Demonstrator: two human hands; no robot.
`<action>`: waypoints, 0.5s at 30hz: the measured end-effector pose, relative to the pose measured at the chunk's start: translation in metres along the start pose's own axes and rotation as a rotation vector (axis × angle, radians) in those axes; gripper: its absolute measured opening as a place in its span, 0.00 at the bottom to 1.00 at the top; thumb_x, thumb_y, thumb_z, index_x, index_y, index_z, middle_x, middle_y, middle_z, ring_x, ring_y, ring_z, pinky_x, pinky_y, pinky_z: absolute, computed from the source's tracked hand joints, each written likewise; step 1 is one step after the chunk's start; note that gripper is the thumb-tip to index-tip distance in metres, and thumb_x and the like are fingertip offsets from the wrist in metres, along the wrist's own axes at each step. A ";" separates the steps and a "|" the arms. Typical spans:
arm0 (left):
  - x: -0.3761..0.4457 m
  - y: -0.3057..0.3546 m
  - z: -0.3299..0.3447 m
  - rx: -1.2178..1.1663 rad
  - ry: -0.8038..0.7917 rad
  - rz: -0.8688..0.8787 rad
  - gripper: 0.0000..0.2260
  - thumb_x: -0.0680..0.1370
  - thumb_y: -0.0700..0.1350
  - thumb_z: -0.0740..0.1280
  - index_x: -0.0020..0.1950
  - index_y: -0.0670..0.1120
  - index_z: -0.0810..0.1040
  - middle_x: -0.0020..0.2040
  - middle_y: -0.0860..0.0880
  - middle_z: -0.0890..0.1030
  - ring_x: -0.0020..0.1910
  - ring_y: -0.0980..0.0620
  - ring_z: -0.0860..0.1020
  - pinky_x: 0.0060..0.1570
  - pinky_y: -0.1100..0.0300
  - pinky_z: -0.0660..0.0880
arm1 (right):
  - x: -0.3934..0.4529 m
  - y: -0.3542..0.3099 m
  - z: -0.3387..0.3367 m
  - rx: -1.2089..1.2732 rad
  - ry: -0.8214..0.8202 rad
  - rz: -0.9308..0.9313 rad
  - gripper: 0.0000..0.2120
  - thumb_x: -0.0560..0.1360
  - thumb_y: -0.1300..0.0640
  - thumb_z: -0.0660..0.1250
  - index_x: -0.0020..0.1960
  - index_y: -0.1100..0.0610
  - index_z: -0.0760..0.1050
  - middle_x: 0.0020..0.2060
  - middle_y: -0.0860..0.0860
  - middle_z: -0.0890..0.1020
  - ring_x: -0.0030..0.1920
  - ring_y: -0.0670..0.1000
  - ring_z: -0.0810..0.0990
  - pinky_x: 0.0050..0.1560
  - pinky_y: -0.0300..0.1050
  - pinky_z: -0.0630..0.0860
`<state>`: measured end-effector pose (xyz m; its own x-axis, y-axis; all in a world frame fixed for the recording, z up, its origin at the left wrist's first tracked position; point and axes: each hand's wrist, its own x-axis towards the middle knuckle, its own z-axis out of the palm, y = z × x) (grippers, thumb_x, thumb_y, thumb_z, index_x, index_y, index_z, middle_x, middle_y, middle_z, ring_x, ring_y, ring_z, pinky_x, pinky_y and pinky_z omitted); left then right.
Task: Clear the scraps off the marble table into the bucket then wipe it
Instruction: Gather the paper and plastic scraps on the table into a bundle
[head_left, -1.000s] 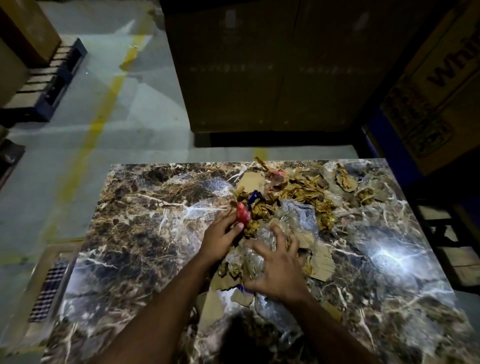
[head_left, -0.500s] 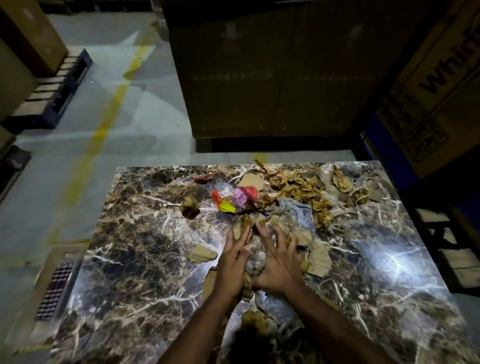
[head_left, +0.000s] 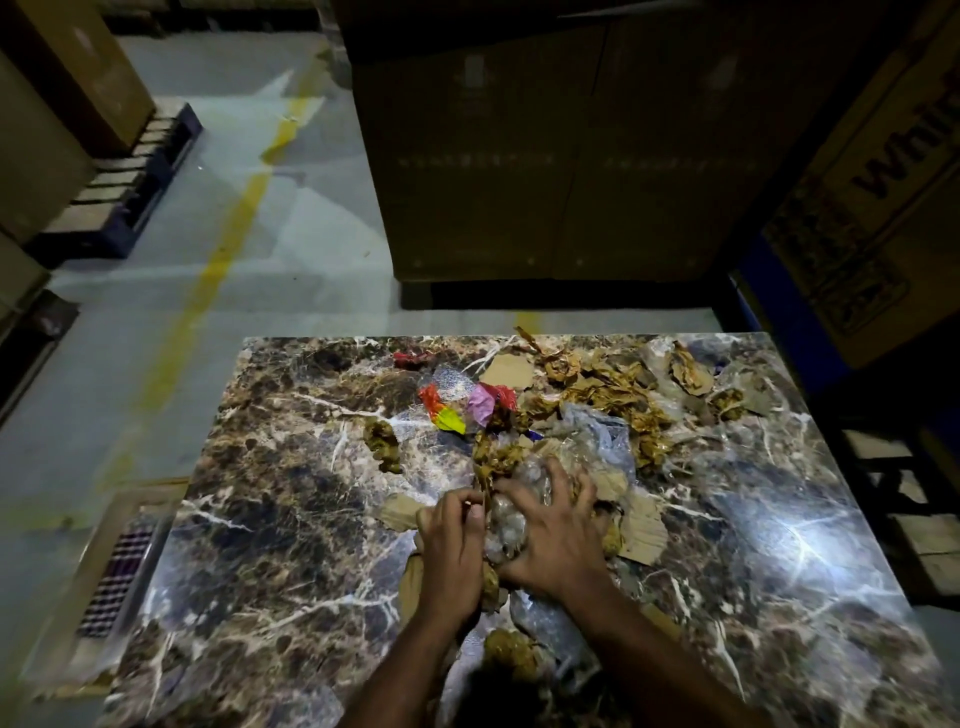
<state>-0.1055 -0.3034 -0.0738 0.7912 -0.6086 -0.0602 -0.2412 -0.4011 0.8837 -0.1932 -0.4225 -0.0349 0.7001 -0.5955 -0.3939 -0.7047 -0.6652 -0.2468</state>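
Both hands now curled, left hand (head_left: 451, 545), right hand (head_left: 556, 540) clutching crumpled plastic (head_left: 511, 519)

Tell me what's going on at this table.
A person is gathering rubbish on the marble table. The left hand and right hand are both curled round a bundle of crumpled clear plastic near the middle. Brown paper scraps, cardboard pieces and colourful wrappers lie beyond. No bucket is in view.

The marble table (head_left: 270, 545) is dark brown with white veins. At its far side lie tan cardboard scraps (head_left: 506, 370) and a red, yellow and pink wrapper (head_left: 470, 405). Beyond it, a yellow floor line (head_left: 208, 291) crosses grey concrete.
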 end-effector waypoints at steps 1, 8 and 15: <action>0.005 0.000 -0.003 0.037 -0.024 0.005 0.16 0.78 0.68 0.48 0.53 0.64 0.71 0.52 0.69 0.69 0.57 0.51 0.67 0.53 0.50 0.68 | 0.000 0.000 0.000 -0.004 -0.002 0.006 0.47 0.61 0.30 0.72 0.74 0.28 0.51 0.81 0.50 0.42 0.78 0.68 0.42 0.70 0.80 0.58; 0.065 -0.003 -0.045 0.133 0.180 -0.003 0.24 0.76 0.67 0.51 0.52 0.53 0.77 0.59 0.56 0.70 0.66 0.53 0.61 0.64 0.50 0.58 | 0.002 0.000 0.004 0.021 0.008 0.029 0.50 0.60 0.28 0.74 0.75 0.27 0.50 0.82 0.49 0.42 0.79 0.67 0.42 0.71 0.81 0.55; 0.194 -0.012 -0.071 0.332 -0.072 0.129 0.23 0.79 0.65 0.54 0.73 0.62 0.67 0.79 0.52 0.62 0.78 0.45 0.56 0.73 0.38 0.54 | 0.003 0.004 0.009 0.050 0.023 0.029 0.51 0.58 0.29 0.73 0.75 0.25 0.49 0.81 0.46 0.40 0.79 0.65 0.41 0.71 0.81 0.54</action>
<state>0.0911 -0.3680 -0.0627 0.7038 -0.7104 -0.0014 -0.5147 -0.5113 0.6883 -0.1947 -0.4231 -0.0450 0.6811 -0.6251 -0.3812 -0.7294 -0.6244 -0.2794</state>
